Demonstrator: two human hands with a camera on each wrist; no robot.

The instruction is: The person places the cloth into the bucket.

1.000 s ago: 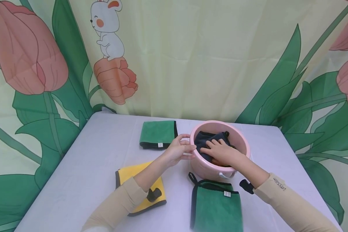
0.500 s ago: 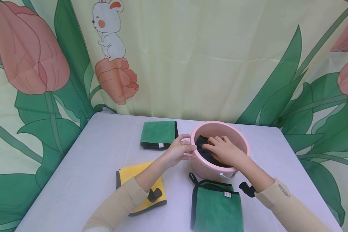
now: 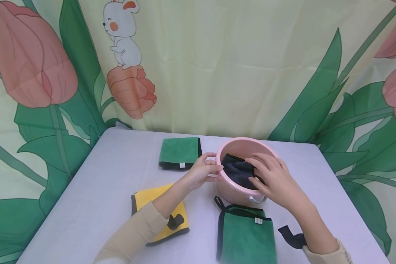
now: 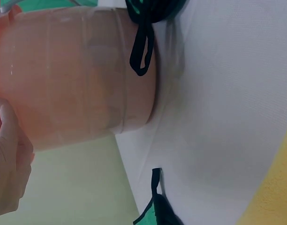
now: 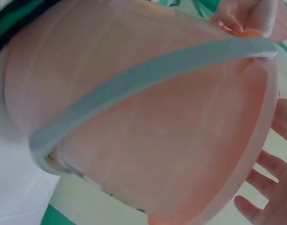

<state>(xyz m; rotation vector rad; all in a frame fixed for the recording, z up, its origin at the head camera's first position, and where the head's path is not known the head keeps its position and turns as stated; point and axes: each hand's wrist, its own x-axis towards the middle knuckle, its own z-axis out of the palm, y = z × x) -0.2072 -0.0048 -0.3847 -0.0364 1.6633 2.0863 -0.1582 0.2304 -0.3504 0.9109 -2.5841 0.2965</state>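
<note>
A pink bucket (image 3: 232,192) stands upright on the white-covered table, with a dark navy cloth (image 3: 237,170) lying inside it. My left hand (image 3: 202,170) grips the bucket's left rim. Over the right side of the rim, my right hand (image 3: 274,178) is spread with nothing held, its fingertips reaching above the bucket's mouth. The right wrist view shows those fingers (image 5: 263,180) loosely spread beside the rim, and the bucket's grey-blue handle (image 5: 153,70) hanging down along its wall. In the left wrist view, the left hand (image 4: 10,159) is at the rim of the bucket.
A folded green cloth (image 3: 247,238) with black edging and a hanging loop lies just in front of the bucket. Another green cloth (image 3: 178,150) lies at the back left. A yellow cloth (image 3: 151,196) sits partly under the left forearm. A printed curtain (image 3: 211,73) hangs behind the table.
My right hand has come up out of the bucket, toward the right and over the rim, leaving the navy cloth lying lower inside. My left hand stays on the rim.
</note>
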